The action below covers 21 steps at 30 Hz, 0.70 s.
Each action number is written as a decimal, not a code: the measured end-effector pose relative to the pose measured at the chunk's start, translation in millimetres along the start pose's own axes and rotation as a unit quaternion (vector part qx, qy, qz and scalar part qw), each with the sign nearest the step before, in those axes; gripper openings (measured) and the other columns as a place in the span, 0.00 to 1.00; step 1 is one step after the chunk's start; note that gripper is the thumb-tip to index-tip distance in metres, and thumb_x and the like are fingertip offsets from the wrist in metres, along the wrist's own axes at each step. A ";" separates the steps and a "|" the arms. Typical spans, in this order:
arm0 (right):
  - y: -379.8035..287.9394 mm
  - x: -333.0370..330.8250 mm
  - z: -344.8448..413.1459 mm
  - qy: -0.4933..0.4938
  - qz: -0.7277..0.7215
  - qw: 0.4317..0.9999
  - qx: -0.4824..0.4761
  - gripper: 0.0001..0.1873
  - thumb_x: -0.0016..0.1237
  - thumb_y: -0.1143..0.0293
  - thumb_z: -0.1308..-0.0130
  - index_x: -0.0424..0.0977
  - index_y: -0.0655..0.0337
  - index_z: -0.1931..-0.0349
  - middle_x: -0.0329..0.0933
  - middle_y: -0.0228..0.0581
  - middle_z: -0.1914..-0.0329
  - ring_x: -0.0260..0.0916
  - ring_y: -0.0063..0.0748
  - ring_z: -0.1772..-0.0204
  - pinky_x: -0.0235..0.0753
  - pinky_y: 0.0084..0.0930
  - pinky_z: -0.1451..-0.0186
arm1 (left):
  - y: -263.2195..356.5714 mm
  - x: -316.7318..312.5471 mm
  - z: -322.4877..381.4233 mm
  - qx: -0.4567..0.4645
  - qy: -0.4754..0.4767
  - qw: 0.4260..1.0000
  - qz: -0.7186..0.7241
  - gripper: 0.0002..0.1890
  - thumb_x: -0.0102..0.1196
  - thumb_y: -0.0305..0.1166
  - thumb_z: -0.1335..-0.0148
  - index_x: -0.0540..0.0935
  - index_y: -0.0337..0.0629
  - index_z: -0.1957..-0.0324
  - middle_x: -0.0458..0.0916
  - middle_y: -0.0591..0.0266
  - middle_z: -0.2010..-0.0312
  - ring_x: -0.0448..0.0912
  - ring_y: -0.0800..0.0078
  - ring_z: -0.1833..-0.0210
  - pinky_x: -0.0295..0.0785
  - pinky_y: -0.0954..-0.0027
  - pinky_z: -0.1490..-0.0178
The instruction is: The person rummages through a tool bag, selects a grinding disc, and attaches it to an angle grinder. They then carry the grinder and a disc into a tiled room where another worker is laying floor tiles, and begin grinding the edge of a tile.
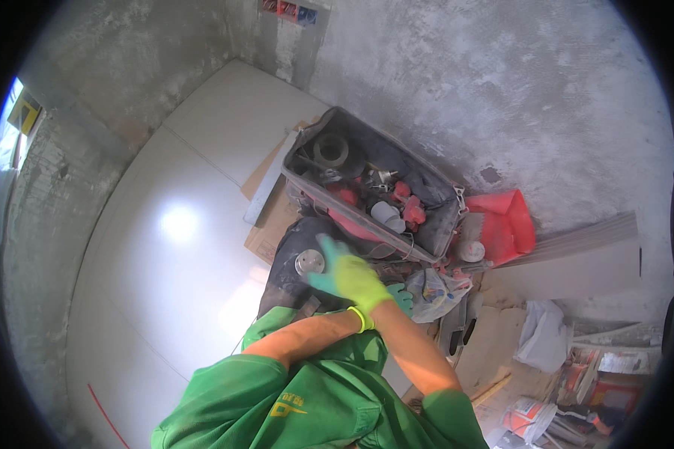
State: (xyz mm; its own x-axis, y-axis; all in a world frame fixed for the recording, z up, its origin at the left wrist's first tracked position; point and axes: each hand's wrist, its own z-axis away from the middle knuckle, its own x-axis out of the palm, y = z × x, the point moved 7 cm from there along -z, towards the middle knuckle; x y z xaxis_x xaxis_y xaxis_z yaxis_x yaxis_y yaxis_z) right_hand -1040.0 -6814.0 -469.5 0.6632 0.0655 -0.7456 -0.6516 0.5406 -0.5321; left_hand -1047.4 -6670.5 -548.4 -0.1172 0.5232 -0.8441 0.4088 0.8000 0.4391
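My two forearms cross before me, both hands in yellow-green gloves with teal fingers. My right hand (345,276), slightly blurred, is over black fabric (285,283), its thumb and fingers spread apart. Just beside its fingertips is a round, shiny metal disc (310,262) with small holes, lying against the fabric. My left hand (401,298) reaches to the right under the right forearm. Only some of its teal fingers show, near a clear plastic bag (438,294) of small items, and its grip is hidden. Beyond both hands stands an open, dusty tool bag (365,227).
Inside the tool bag are a tape roll (331,150), a white cup-like piece (388,216) and red items (410,209). Cardboard (261,238) lies beside it. A red bucket-like container (505,227) stands by the plastered wall (483,101). Large pale tiles (146,292) cover the floor; a white bucket (531,420) sits lower right.
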 end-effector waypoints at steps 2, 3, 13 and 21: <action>-24.5 38.3 -30.2 -0.051 0.082 0.995 0.021 0.40 0.58 0.47 0.43 0.62 0.60 0.35 0.71 0.63 0.41 0.73 0.63 0.42 0.74 0.50 0.42 | 0.2 -4.5 1.2 0.039 0.060 0.997 -0.034 0.08 0.59 0.37 0.53 0.82 0.59 0.68 0.78 0.69 0.64 0.77 0.69 0.53 0.69 0.59 0.42; -34.1 46.4 -38.0 -0.053 0.082 0.995 0.019 0.37 0.58 0.49 0.43 0.66 0.62 0.38 0.74 0.63 0.44 0.75 0.63 0.44 0.75 0.50 0.44 | 0.7 -11.8 2.4 0.069 0.118 0.990 -0.044 0.07 0.59 0.37 0.53 0.81 0.59 0.69 0.77 0.69 0.65 0.77 0.70 0.53 0.69 0.59 0.42; 61.3 -150.1 201.0 0.500 -0.315 0.801 -0.097 0.22 0.43 0.65 0.26 0.66 0.63 0.36 0.76 0.39 0.48 0.78 0.31 0.51 0.80 0.28 0.52 | -7.9 -137.9 26.9 0.005 0.191 0.975 0.116 0.13 0.66 0.35 0.57 0.82 0.47 0.67 0.78 0.55 0.66 0.78 0.54 0.63 0.75 0.57 0.57; 154.9 -95.3 358.0 0.560 -0.420 0.710 0.077 0.22 0.42 0.53 0.25 0.70 0.58 0.40 0.78 0.39 0.49 0.78 0.37 0.52 0.78 0.32 0.54 | -32.2 -301.4 13.4 -0.172 0.158 0.829 0.508 0.11 0.61 0.21 0.48 0.82 0.34 0.59 0.84 0.58 0.60 0.81 0.66 0.52 0.73 0.66 0.44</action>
State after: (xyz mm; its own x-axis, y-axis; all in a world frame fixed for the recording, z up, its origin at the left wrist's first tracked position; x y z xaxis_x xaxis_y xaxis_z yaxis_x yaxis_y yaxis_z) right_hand -1072.3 -6436.2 -337.2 0.0299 -0.9956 -0.0887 -0.0933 0.0856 -0.9920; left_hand -1013.1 -6858.0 -312.2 -0.1246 0.9857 0.1137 0.1659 -0.0923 0.9818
